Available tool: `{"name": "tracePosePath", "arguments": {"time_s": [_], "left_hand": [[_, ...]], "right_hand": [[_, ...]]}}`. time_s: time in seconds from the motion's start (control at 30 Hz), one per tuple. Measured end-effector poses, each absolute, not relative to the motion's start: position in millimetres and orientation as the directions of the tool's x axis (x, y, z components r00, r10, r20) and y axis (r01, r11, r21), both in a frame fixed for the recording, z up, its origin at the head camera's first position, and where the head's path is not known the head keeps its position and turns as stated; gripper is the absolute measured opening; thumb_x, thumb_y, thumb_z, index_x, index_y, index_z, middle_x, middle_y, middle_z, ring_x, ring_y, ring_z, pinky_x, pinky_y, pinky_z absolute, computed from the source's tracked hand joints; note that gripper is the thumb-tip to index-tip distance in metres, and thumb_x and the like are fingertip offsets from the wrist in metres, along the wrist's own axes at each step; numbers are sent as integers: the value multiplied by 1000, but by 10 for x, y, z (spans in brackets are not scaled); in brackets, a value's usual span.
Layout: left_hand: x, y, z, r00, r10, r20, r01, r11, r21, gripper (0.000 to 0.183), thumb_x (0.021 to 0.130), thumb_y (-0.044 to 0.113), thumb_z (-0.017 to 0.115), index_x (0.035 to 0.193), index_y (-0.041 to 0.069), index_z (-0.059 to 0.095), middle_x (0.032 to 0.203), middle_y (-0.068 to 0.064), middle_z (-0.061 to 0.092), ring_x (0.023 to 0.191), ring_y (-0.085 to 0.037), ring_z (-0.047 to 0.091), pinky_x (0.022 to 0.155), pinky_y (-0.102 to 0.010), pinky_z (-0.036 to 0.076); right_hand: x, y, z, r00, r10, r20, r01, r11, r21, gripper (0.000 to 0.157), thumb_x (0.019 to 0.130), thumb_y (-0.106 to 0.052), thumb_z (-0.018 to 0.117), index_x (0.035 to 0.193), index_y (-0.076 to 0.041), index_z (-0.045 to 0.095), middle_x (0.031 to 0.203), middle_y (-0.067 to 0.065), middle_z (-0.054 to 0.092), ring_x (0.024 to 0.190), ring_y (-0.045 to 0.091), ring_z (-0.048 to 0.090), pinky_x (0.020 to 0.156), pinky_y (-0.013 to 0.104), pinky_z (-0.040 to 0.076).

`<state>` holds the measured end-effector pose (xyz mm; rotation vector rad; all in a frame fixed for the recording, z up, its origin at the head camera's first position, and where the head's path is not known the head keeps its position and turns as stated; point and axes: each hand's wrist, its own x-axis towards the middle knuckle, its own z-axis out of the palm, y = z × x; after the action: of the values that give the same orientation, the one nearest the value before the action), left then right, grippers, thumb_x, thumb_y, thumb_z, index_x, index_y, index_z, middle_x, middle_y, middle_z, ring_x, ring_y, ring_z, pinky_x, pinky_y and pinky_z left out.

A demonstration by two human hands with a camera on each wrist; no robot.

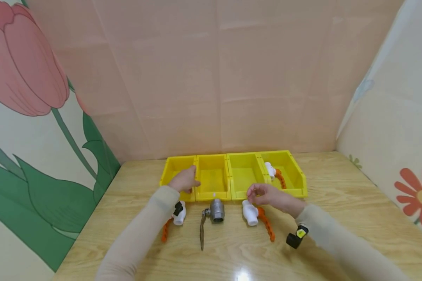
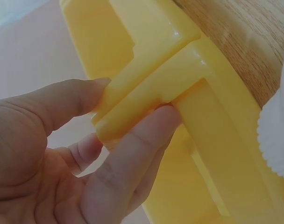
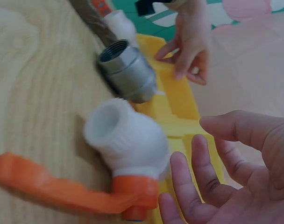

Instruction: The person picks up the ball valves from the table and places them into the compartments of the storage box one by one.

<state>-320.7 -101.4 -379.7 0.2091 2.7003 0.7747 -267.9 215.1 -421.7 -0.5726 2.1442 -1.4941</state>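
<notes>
My left hand (image 1: 184,180) straddles the adjoining walls of the two leftmost yellow bins (image 2: 153,88), its thumb on one side and forefinger on the other, pinching them. Below that hand lies a white plastic ball valve (image 1: 179,216) with an orange lever, partly covered by the wrist camera. A grey metal ball valve (image 1: 216,210) with a brownish lever sits in the middle of the row. My right hand (image 3: 240,172) hovers beside another white ball valve (image 3: 132,140) with an orange lever (image 3: 62,189); its fingers are loosely spread with nothing between them.
Several yellow bins stand side by side at the back of the wooden table (image 1: 154,257). The rightmost bin (image 1: 303,183) contains a white valve (image 1: 269,170) with an orange lever. A pinkish wall covering (image 1: 211,86) rises behind, with flower-patterned panels at both sides.
</notes>
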Motion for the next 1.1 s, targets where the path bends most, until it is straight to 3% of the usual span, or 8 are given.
{"name": "tracePosePath", "arguments": {"time_s": [0.23, 0.4, 0.7, 0.9, 1.1], "left_hand": [[-3219, -1011, -3795, -937, 224, -267, 48, 842, 537, 44, 92, 23, 67, 126, 5, 44, 99, -11, 57, 69, -21, 57, 62, -29, 54], [-3213, -1015, -3797, -936, 223, -272, 45, 843, 535, 38, 92, 23, 67, 119, 8, 45, 96, -11, 57, 65, -20, 56, 60, -29, 53], [-3218, -1016, -3814, -936, 245, -254, 70, 835, 545, 33, 92, 21, 67, 113, 9, 45, 92, -11, 57, 64, -19, 57, 59, -29, 53], [-3235, -1019, -3836, -936, 242, -254, 69, 837, 543, 36, 92, 21, 67, 116, 6, 45, 91, -11, 57, 63, -19, 57, 59, -29, 54], [-3239, -1020, -3840, -937, 240, -253, 69, 838, 542, 36, 92, 21, 67, 117, 6, 45, 91, -11, 57, 63, -19, 57, 59, -30, 54]], "right_hand": [[-2618, 2183, -4351, -818, -563, -121, -106, 354, -929, 26, 90, -4, 62, 110, 9, 52, 99, 11, 59, 90, 18, 55, 78, 25, 50], [-2550, 2182, -4368, -815, -563, -138, -105, 378, -920, 28, 89, -7, 65, 110, 8, 54, 100, 12, 59, 90, 19, 55, 77, 23, 50], [-2497, 2183, -4422, -806, -591, -36, -246, 389, -888, 32, 84, -7, 73, 107, 7, 56, 103, 14, 58, 95, 17, 53, 91, 24, 45], [-2463, 2175, -4409, -799, -601, -27, -275, 405, -872, 32, 87, -8, 71, 112, 5, 55, 103, 14, 55, 92, 20, 47, 81, 25, 42], [-2441, 2167, -4398, -788, -613, -54, -262, 414, -872, 34, 90, -10, 67, 119, 2, 54, 100, 15, 59, 86, 19, 49, 74, 23, 43]]}}
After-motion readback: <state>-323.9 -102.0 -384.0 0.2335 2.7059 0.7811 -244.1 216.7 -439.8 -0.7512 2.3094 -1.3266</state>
